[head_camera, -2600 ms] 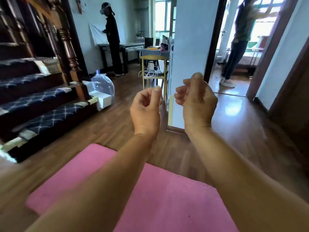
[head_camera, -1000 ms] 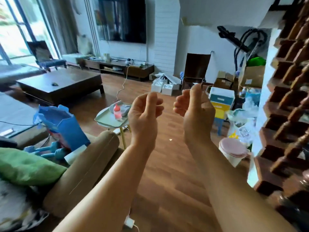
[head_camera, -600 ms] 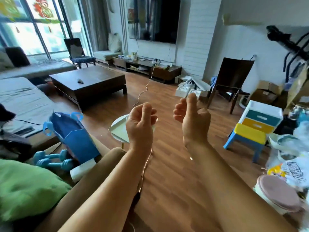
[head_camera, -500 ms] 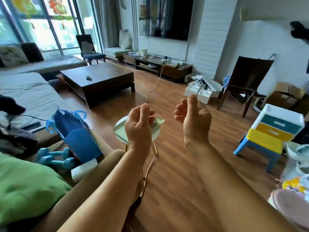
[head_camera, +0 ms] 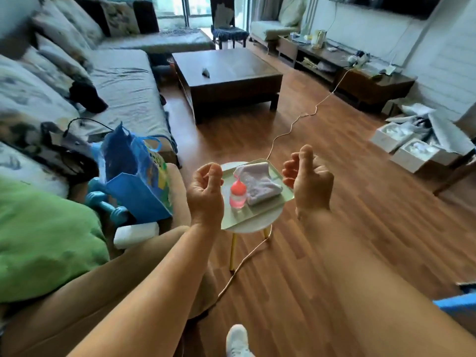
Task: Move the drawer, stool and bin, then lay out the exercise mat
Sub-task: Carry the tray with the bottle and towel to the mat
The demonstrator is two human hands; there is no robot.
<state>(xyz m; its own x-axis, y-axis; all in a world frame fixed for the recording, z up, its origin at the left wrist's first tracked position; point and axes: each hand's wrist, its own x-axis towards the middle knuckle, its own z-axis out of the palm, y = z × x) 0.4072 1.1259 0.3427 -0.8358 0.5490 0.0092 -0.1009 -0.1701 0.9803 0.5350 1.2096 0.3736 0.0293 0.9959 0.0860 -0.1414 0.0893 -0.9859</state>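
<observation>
My left hand [head_camera: 204, 194] and my right hand [head_camera: 309, 184] are raised side by side in front of me, palms towards me and fingers loosely curled, with nothing in them. They hover over a small round side table [head_camera: 247, 228] that carries a pale green tray, a pink bottle [head_camera: 238, 195] and a folded towel [head_camera: 257, 182]. A blue edge [head_camera: 456, 304] shows at the right border. The drawer unit, the bin and the pink mat are out of view.
A grey sofa [head_camera: 123, 86] runs along the left, with a blue bag [head_camera: 136, 176], blue dumbbells [head_camera: 103, 199] and a green cushion [head_camera: 43, 235]. A dark coffee table [head_camera: 226, 76] stands ahead. A cable [head_camera: 291, 127] crosses the wooden floor. White boxes [head_camera: 407, 148] lie at right.
My view has swung left, from the mat and stairs across the room to the sofa side. The stool with the drawer and the bin have left the frame. Both hands stay raised and curled.
</observation>
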